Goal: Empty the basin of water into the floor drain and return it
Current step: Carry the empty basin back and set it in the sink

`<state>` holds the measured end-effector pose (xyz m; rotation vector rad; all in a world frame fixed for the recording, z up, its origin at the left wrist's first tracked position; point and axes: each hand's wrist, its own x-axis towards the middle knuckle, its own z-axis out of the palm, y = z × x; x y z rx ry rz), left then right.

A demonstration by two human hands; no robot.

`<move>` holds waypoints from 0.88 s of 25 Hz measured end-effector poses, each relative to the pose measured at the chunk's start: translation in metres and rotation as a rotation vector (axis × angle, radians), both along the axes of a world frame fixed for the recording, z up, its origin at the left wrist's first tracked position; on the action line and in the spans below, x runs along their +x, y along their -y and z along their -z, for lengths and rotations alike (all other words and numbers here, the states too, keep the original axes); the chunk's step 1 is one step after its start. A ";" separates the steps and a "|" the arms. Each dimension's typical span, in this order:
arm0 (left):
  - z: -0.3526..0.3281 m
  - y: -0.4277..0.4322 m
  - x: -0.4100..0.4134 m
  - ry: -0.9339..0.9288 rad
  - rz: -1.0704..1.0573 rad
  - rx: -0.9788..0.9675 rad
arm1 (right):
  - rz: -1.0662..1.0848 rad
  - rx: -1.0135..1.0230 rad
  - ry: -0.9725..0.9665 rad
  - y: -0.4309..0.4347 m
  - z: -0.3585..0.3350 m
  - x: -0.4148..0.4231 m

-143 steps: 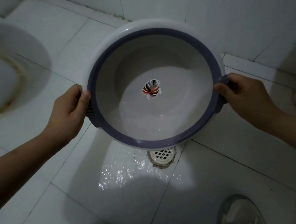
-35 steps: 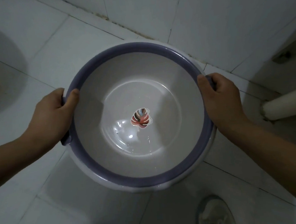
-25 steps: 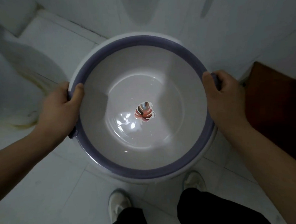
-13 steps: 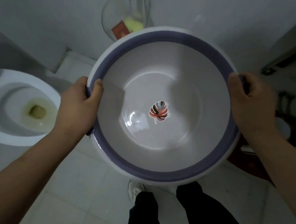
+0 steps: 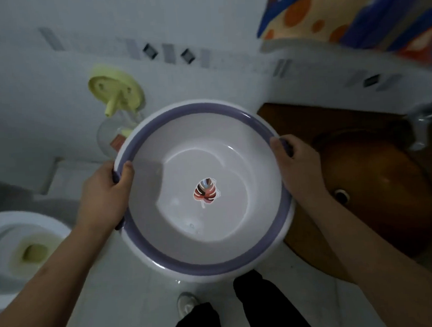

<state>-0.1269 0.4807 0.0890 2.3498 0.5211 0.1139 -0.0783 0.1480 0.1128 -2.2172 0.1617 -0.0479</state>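
Toilet (image 5: 25,250) at far left, further left than half a second ago. Left hand (image 5: 103,195) grip closed on the basin (image 5: 208,262) rim. Basin held level at centre, nearly dry: a few droplets around the leaf sticker (image 5: 205,193). Right hand (image 5: 299,173) grip closed on the opposite rim. Brown sink (image 5: 388,190) newly in view at right. Floor drain gone from view; emptying judged done, return under way.

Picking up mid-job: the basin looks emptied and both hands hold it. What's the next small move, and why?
Probably swing the basin right toward the brown sink. It holds only droplets, the left hand and right hand grip opposite rims, and it hangs level above the floor, so only returning remains.
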 end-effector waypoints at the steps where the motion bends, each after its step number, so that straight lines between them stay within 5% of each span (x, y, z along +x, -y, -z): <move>1: -0.005 0.012 0.005 -0.003 0.019 -0.003 | 0.020 -0.003 -0.001 0.014 -0.008 -0.001; 9: -0.028 0.135 0.056 -0.041 0.234 -0.002 | 0.249 0.009 -0.099 0.136 -0.021 -0.019; 22: -0.009 0.298 0.109 -0.283 0.491 0.067 | 0.329 0.014 -0.332 0.302 0.040 -0.037</move>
